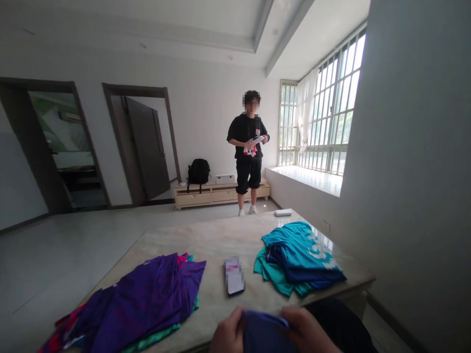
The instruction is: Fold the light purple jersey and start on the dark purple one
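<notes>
"Item: blue cloth (265,335). Position?"
"Between left hand (228,331) and right hand (308,331), each gripping one side; neither nearer."
"Long axis?"
"Cannot tell; lower part out of frame. Upper edge runs hand to hand."
"Beyond?"
"Phone (234,277), ahead; purple pile (140,299), ahead-left."

Garment (263,336) in front, left clothes (143,294), right clothes (301,252) on table (209,233), phone (234,280) between, backpack (199,171) on cabinet (193,198) behind
</notes>
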`<action>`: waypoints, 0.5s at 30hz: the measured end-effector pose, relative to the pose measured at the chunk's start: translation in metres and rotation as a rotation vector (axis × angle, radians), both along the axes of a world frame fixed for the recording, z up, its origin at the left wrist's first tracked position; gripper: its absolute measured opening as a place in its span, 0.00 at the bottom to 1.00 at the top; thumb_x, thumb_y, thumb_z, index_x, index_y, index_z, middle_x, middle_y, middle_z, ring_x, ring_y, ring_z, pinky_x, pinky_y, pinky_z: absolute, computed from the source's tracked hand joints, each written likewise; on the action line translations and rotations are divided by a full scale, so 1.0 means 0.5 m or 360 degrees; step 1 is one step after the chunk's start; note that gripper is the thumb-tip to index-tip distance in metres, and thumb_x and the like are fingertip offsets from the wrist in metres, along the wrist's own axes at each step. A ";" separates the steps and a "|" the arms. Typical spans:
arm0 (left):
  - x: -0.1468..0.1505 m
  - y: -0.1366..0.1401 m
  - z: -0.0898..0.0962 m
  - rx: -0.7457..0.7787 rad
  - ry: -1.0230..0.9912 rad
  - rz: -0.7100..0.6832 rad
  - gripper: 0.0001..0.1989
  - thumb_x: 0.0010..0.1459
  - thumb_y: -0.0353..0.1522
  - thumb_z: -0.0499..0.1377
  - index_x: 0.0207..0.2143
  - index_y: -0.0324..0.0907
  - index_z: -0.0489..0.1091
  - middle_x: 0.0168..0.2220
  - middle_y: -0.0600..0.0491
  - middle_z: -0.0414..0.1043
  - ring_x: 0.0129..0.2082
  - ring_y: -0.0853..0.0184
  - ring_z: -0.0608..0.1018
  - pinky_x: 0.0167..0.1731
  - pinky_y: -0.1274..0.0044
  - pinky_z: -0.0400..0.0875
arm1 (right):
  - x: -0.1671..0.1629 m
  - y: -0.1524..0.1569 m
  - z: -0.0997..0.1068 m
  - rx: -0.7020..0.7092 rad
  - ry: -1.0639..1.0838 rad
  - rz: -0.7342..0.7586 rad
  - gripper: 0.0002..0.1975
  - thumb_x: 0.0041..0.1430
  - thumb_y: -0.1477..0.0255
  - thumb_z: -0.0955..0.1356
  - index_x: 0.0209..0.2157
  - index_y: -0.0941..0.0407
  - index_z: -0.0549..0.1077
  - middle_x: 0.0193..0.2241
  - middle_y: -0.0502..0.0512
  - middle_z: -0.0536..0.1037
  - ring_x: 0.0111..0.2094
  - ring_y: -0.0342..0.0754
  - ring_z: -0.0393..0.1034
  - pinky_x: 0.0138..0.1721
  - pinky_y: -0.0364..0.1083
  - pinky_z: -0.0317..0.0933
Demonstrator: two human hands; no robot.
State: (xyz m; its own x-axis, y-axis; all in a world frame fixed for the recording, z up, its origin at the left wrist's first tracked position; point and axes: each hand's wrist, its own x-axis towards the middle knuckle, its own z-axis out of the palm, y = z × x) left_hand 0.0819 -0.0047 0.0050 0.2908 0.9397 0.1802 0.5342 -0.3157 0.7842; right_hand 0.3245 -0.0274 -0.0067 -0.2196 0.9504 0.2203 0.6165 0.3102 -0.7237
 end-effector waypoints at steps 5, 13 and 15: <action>0.035 0.165 0.251 0.0598 0.0357 0.0020 0.15 0.64 0.26 0.51 0.41 0.39 0.78 0.36 0.47 0.81 0.38 0.61 0.81 0.38 0.77 0.71 | 0.024 0.157 0.280 0.0494 -0.0544 -0.0024 0.12 0.64 0.72 0.66 0.32 0.61 0.80 0.26 0.52 0.80 0.27 0.42 0.71 0.29 0.38 0.57; 0.132 0.355 0.783 0.1565 0.0579 0.0303 0.15 0.67 0.34 0.54 0.49 0.41 0.76 0.39 0.44 0.74 0.41 0.58 0.75 0.45 0.71 0.67 | 0.125 0.350 0.863 0.1053 -0.0586 -0.0297 0.37 0.63 0.60 0.54 0.32 0.85 0.73 0.32 0.55 0.78 0.34 0.36 0.74 0.34 0.35 0.53; 0.147 0.341 0.836 0.1765 0.0518 0.0404 0.16 0.69 0.36 0.52 0.49 0.39 0.76 0.39 0.45 0.74 0.40 0.60 0.75 0.43 0.72 0.66 | 0.138 0.326 0.935 0.1209 -0.0600 -0.0381 0.42 0.61 0.60 0.48 0.32 0.87 0.71 0.34 0.58 0.78 0.40 0.40 0.74 0.36 0.37 0.52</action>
State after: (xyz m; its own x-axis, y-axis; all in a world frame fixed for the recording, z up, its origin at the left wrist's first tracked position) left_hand 0.1555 0.1656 0.4232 0.3014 0.3539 0.8854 0.8036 -0.5940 -0.0361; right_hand 0.3934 0.1354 0.4609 -0.2190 0.6063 0.7644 0.8827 0.4570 -0.1095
